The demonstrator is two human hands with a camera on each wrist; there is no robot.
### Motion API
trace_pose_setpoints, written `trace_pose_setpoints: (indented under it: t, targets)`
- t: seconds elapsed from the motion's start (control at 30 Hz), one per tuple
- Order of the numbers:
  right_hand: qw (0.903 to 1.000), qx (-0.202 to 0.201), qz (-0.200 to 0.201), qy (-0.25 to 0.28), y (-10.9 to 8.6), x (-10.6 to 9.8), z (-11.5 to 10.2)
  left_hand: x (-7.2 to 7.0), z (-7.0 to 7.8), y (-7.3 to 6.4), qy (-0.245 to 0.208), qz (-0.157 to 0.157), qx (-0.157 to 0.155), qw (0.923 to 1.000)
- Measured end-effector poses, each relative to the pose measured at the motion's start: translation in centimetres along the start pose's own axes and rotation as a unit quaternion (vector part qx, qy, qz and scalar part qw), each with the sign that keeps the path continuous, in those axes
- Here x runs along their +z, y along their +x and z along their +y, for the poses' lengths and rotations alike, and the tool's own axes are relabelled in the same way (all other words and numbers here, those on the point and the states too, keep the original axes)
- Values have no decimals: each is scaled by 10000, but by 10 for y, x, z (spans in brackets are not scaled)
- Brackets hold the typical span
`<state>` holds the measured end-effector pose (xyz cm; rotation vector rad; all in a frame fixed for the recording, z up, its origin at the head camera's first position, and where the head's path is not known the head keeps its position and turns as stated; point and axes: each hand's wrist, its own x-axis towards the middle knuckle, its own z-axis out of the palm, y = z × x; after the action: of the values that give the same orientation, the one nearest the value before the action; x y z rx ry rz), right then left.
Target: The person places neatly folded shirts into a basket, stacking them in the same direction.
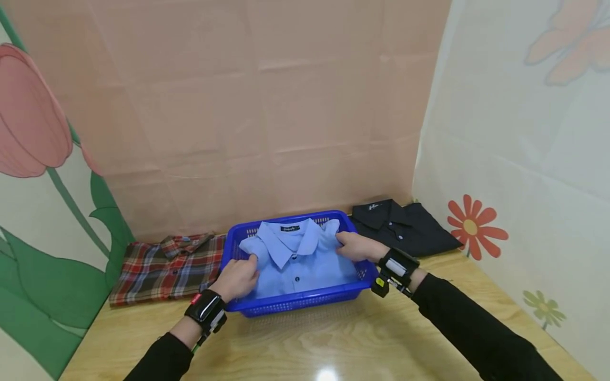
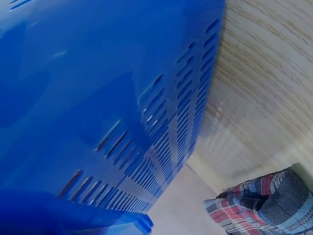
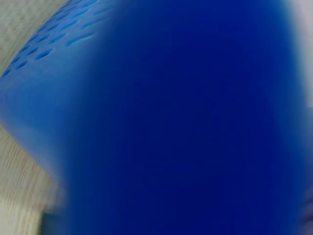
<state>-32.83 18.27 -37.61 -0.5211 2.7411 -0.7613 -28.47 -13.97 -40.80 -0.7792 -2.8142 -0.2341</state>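
Observation:
A folded light blue shirt lies collar up inside a blue plastic basket, its collar towards the basket's far side. Reaching over the near left corner of the basket, my left hand grips the left edge of the shirt with curled fingers. My right hand comes over the right rim and pinches the shirt's right edge near the shoulder. The left wrist view is mostly filled by the slotted basket wall, and the right wrist view by blurred blue plastic; neither shows the fingers.
To the basket's left lies a folded plaid shirt, also seen in the left wrist view. A folded black shirt lies at the back right, against the basket. The wooden table meets a brown backdrop behind and a patterned side wall.

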Motion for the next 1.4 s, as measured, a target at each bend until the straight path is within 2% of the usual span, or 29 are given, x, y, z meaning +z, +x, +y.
trace_pose_setpoints:
  t: [0.13,0.27,0.57,0.63,0.77,0.87,1.0,1.1,1.2,1.4]
  targets:
    - [9999,56,23,-93,1,0,1,-2,2,1,53,-289,-154,9995]
    - [9999,43,3,-109,2,1,1,-4,4,1,75,-413,-215,9989]
    - [9985,-54,170,-512,2,0,4,-3,3,1,261,-69,-101,9996]
    - [9983,-96,248,-511,2,0,5,-2,3,1,190,-196,-212,9994]
    - [9963,-468,419,-582,-1,4,5,-2,2,1,36,-505,-343,9981]
    - [9880,-1011,527,-1040,-2,7,3,-1,2,1,199,-651,-220,9974]
    - [9698,-1288,366,-2037,-5,10,0,-2,4,1,510,-919,13,9945]
    - [9604,-1068,85,-2573,-9,11,-1,-4,6,2,581,-1200,57,9911]
    - [9556,-823,-65,-2828,-12,11,-1,-6,7,2,677,-1377,52,9881]
    - [9485,-440,-254,-3127,-16,14,1,-3,8,4,870,-1479,34,9852]
